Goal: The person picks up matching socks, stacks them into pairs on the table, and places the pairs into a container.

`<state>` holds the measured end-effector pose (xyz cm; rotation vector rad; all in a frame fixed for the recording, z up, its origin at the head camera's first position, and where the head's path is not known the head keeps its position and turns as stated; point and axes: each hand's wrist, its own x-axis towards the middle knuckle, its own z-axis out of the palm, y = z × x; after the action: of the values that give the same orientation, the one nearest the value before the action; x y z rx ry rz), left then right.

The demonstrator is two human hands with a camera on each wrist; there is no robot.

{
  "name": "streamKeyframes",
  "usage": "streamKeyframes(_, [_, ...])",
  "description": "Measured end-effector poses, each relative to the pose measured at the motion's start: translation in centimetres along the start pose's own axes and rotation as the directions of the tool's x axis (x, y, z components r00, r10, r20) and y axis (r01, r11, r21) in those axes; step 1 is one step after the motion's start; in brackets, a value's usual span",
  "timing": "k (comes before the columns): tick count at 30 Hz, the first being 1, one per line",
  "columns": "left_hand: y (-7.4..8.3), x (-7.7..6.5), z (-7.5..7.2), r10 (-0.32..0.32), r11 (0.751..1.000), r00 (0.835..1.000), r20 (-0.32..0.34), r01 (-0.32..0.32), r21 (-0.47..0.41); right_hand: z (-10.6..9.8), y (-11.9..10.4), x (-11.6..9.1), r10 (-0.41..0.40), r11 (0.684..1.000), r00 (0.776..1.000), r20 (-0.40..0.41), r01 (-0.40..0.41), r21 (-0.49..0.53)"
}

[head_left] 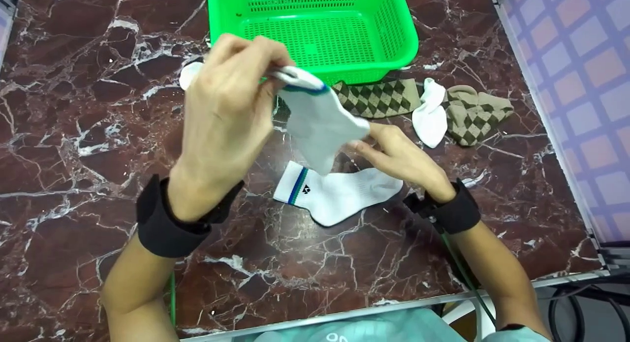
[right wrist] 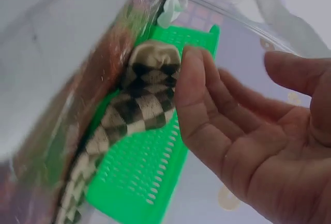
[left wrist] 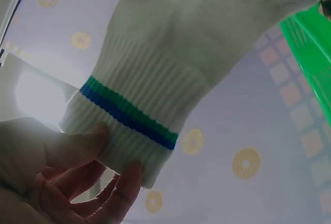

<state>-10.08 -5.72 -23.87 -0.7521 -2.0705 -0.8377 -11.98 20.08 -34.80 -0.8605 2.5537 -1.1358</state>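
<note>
My left hand (head_left: 229,96) pinches a white sock (head_left: 320,120) by its cuff and holds it up above the table. In the left wrist view, the thumb and fingers grip the ribbed cuff below the blue and green stripes (left wrist: 129,115). Close by the sock's hanging end is my right hand (head_left: 401,155); the right wrist view shows its thumb and fingers (right wrist: 207,110) apart, with nothing between them. A second white sock (head_left: 344,192) with matching stripes and a small black logo lies flat on the table below both hands.
A green plastic basket (head_left: 315,75) stands at the back of the marble-patterned table (head_left: 88,224). Along its front right lie an argyle sock (head_left: 381,98), a bunched white sock (head_left: 430,118) and another argyle sock (head_left: 475,115). A white piece (head_left: 188,75) shows partly behind my left hand.
</note>
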Motion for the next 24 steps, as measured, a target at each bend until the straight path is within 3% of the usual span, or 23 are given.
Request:
streamKeyframes(5, [1.0,0.1,0.6,0.084,0.987,0.996,-0.017,-0.086,-0.134,0.7,-0.4,0.5,0.049,0.995,0.995,0.085,-0.056,0.087])
streamKeyframes(10, [2.1,0.7,0.4,0.142,0.963,0.99,-0.019,-0.143,-0.227,1.5,-1.1,0.7,0.037,0.991,0.987,0.156,-0.056,0.123])
streamKeyframes(17, [2.8,1.2,-0.3,0.177,0.909,0.984,-0.028,-0.175,-0.378,2.8,-1.7,0.7,-0.168,0.95,0.97,0.174,0.112,0.29])
streamKeyframes(24, [3.0,1.0,-1.2,0.15,0.886,0.988,-0.039,-0.152,-0.437,3.5,-2.2,1.5,-0.207,0.906,0.97,0.13,0.139,0.4])
